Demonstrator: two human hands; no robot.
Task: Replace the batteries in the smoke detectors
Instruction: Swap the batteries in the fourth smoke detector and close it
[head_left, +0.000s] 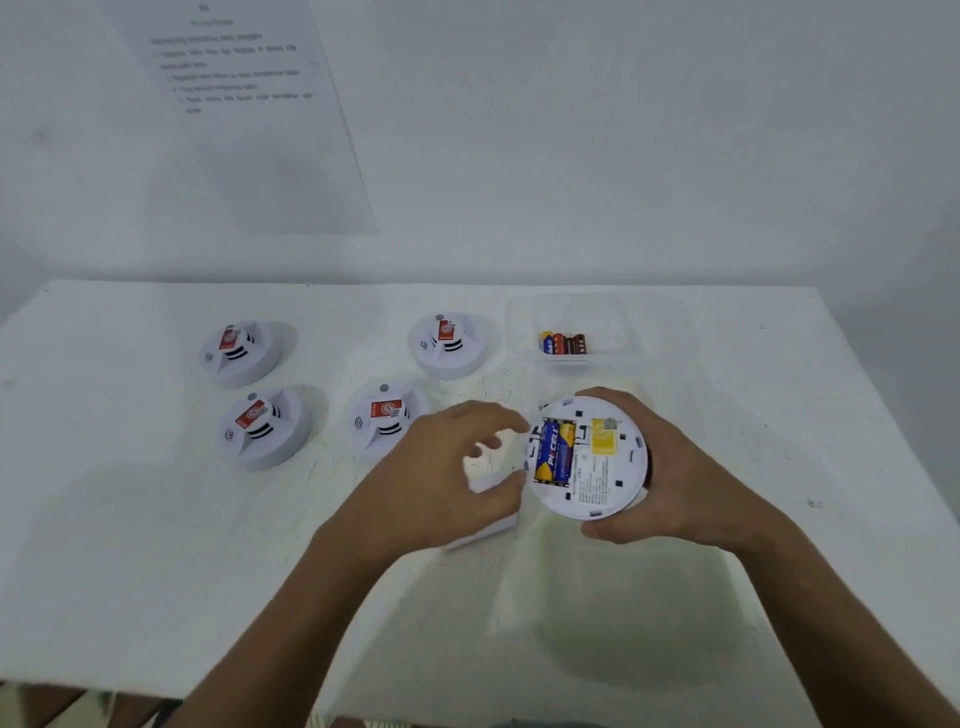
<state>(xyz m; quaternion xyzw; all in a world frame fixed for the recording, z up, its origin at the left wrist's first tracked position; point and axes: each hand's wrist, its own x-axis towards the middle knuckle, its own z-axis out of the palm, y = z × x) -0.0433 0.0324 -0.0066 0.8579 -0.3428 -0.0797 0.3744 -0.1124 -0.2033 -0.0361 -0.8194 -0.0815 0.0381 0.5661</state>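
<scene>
We hold one smoke detector (589, 457) upside down in our right hand (670, 467), fingers curled around its rim, above the white table (130, 519); blue-and-yellow batteries (555, 451) sit in its open compartment. Our left hand (447, 478) hovers just beside it, fingers loosely curled over a white cover (485, 512), though we cannot tell if they grip it. Four other detectors (387, 418) stand to the left, and spare batteries (563, 343) lie in a clear tray (623, 322) behind.

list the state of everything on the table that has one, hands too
held smoke detector: flipped back-up, battery bay open, blue-and-yellow batteries seated
right hand: grips the held smoke detector
left hand: fingers curled beside the detector, over a white piece; whether it holds it is unclear
four other smoke detectors: face-up on the table, untouched
clear tray: open, loose batteries inside
</scene>
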